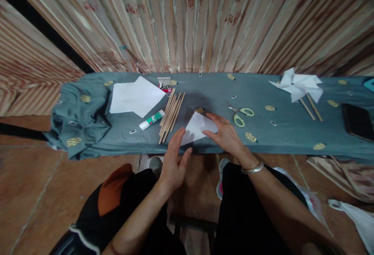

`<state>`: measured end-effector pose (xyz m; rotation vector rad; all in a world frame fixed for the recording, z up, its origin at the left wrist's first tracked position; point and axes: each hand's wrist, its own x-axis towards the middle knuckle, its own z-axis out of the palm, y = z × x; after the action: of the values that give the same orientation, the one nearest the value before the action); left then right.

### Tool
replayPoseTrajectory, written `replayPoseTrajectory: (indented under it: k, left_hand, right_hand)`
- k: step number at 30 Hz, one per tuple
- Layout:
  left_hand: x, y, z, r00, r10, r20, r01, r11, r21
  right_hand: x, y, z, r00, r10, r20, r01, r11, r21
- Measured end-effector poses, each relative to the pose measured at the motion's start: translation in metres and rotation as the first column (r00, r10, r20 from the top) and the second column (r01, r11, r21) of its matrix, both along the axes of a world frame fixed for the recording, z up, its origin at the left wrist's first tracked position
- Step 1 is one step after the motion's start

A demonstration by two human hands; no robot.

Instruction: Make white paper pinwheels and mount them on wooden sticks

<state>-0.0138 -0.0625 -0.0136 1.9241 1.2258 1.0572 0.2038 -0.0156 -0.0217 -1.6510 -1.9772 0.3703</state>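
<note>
A folded sheet of white paper (pixel 196 127) lies near the front edge of the cloth-covered bench, roughly triangular. My right hand (pixel 226 135) grips its right corner, thumb on top and forefinger along the far edge. At the paper's left corner is my left hand (pixel 174 163), thumb and fingers apart, the fingertips close to the edge. Just left of the paper lies a bundle of thin wooden sticks (pixel 172 116). A glue stick (pixel 152 120) is beside them. Scissors with green handles (pixel 239 114) lie spread apart, beyond my right hand.
More white paper sheets (pixel 137 97) lie at the left, by a small open box of metal pins (pixel 165 85). White paper pinwheels (pixel 300 85) on sticks and a dark phone (pixel 359 121) rest at the right. A pleated curtain (pixel 201 25) hangs behind the bench.
</note>
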Motion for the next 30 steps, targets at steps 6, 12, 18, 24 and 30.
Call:
replayPoseTrajectory:
  k: [6, 12, 18, 24, 30]
  left_hand:
    - [0.025, 0.031, 0.007, 0.969, 0.077, 0.237, -0.069, 0.997, -0.042]
    - [0.028, 0.094, 0.024, 0.873, 0.135, 0.468, -0.041, 0.977, -0.207]
    - [0.045, 0.116, 0.033, 0.855, 0.090, 0.511, 0.165, 0.887, -0.432]
    - [0.060, 0.106, 0.027, 0.855, 0.079, 0.513, 0.305, 0.722, -0.621]
    - [0.074, 0.105, 0.029, 0.702, 0.312, 0.640, 0.127, 0.830, -0.543]
  right_hand:
    - [-0.001, 0.004, 0.010, 0.961, -0.075, -0.267, 0.061, 0.996, -0.060]
    - [0.018, 0.009, 0.032, 0.792, -0.028, -0.610, 0.074, 0.996, 0.051]
    - [0.029, 0.013, 0.052, 0.680, -0.019, -0.733, 0.161, 0.979, 0.124]
    - [0.045, 0.020, 0.044, 0.701, -0.072, -0.710, 0.189, 0.978, 0.087]
    - [0.086, 0.019, 0.021, 0.909, -0.410, 0.074, 0.401, 0.909, 0.117]
